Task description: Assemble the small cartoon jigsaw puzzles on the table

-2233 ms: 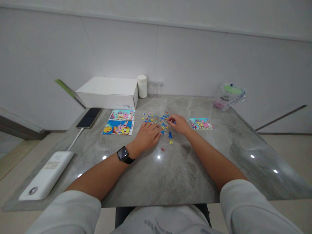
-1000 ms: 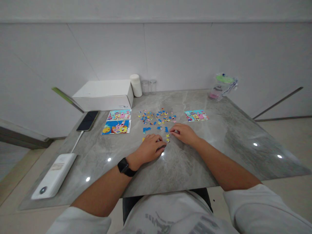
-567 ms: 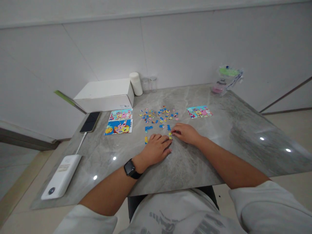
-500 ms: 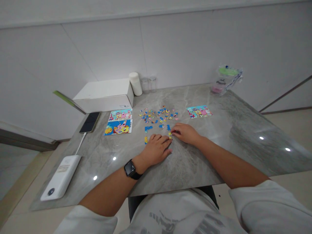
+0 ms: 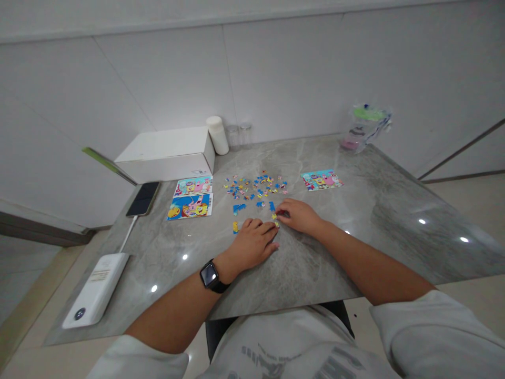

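My left hand (image 5: 254,241), with a black watch on its wrist, lies palm down on the grey marble table (image 5: 366,210), fingers stretched toward a small yellow puzzle piece (image 5: 274,217). My right hand (image 5: 299,215) rests just to the right, fingers curled and pinched on that same small piece. Several loose blue and yellow puzzle pieces (image 5: 256,188) are scattered just beyond both hands. One yellow and blue piece (image 5: 235,227) lies left of my left hand.
Two cartoon picture cards (image 5: 190,199) lie at the left, a third card (image 5: 322,179) at the right. A white box (image 5: 168,153), a white jar (image 5: 217,135), a phone (image 5: 142,198), a white power bank (image 5: 96,290) and a plastic bag (image 5: 365,128) stand around the table.
Both hands drew back from the scattered pile toward me, bringing a few pieces along. In the last half second they have hardly moved.
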Demonstrator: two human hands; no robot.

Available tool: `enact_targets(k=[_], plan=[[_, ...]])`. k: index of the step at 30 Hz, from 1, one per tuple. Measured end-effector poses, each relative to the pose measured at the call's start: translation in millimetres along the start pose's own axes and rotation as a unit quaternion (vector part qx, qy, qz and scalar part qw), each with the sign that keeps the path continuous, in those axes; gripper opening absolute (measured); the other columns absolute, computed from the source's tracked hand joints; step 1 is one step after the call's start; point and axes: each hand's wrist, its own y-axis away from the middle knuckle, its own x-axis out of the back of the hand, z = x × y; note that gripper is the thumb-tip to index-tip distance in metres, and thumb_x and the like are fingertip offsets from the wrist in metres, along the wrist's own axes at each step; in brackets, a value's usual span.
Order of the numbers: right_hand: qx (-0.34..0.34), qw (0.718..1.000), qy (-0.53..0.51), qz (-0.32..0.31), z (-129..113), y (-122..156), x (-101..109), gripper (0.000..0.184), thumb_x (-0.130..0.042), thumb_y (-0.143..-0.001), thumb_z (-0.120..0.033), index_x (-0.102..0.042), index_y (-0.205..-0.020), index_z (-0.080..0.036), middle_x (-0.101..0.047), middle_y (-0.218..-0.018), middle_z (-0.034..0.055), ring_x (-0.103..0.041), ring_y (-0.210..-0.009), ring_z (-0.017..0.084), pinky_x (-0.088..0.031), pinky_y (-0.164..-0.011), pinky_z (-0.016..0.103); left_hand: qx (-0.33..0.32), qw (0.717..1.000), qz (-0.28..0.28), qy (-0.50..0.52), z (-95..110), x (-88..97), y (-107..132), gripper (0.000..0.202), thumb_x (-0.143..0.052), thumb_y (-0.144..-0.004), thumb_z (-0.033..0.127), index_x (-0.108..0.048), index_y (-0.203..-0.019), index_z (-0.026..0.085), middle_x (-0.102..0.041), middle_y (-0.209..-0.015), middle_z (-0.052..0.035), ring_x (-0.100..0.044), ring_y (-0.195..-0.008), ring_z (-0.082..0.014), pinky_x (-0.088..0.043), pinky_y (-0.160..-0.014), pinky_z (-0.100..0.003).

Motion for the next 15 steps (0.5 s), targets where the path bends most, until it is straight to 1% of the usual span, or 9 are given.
enact_targets(k=[3,5,7,10,15], plan=[[0.009,1.0,-0.021,0.005,-0.4,-1.8,-0.5,0.009,-0.074,-0.087,-0.018,-0.076,-0.096,-0.022,-0.072,-0.096,0.0052,-0.066,-0.093,0.02,-0.05,-0.087,0.031,0.0,1.0,-0.001,-0.004,0.3,0.2,0.4,0.05,-0.047,-0.109,0.051,-0.063,-0.146,0.022,-0.066,-0.143,-0.0107,-0.056,-0.12,-0.0299,-0.04,-0.105,-0.049],[0.012,0.999,-0.042,0.007,-1.9,-2.5,0.9,0.008,-0.074,-0.085,-0.016,-0.075,-0.092,-0.021,-0.071,-0.092,0.0039,-0.065,-0.088,0.019,-0.049,-0.083,0.03,-0.001,1.0,-0.002,-0.007,0.5,0.7,0.6,0.05,-0.047,-0.109,0.051,-0.063,-0.146,0.022,-0.066,-0.143,-0.0109,-0.056,-0.12,-0.0299,-0.04,-0.105,-0.048],[0.005,0.997,-0.074,0.005,-3.7,-2.7,3.4,0.007,-0.072,-0.085,-0.016,-0.075,-0.089,-0.021,-0.071,-0.088,0.0022,-0.064,-0.081,0.017,-0.048,-0.079,0.028,-0.002,1.0,-0.002,-0.01,0.8,1.2,0.7,0.049,-0.047,-0.109,0.05,-0.062,-0.146,0.022,-0.065,-0.144,-0.0106,-0.056,-0.12,-0.0297,-0.04,-0.105,-0.048],[-0.015,0.993,-0.118,-0.007,-5.1,-2.4,7.2,0.006,-0.071,-0.085,-0.017,-0.074,-0.088,-0.021,-0.071,-0.088,0.0011,-0.061,-0.074,0.014,-0.047,-0.074,0.026,-0.002,1.0,-0.003,-0.014,1.0,1.5,0.6,0.049,-0.047,-0.109,0.05,-0.062,-0.147,0.022,-0.065,-0.144,-0.0106,-0.056,-0.12,-0.0297,-0.04,-0.105,-0.048],[-0.019,0.993,-0.108,-0.032,-3.4,-2.8,7.6,0.003,-0.072,-0.085,-0.019,-0.075,-0.085,-0.02,-0.07,-0.085,0.0013,-0.06,-0.074,0.015,-0.045,-0.073,0.026,-0.001,1.0,-0.005,-0.023,1.5,1.7,-0.2,0.046,-0.047,-0.11,0.044,-0.062,-0.147,0.022,-0.065,-0.145,-0.0105,-0.056,-0.119,-0.0293,-0.04,-0.104,-0.048]])
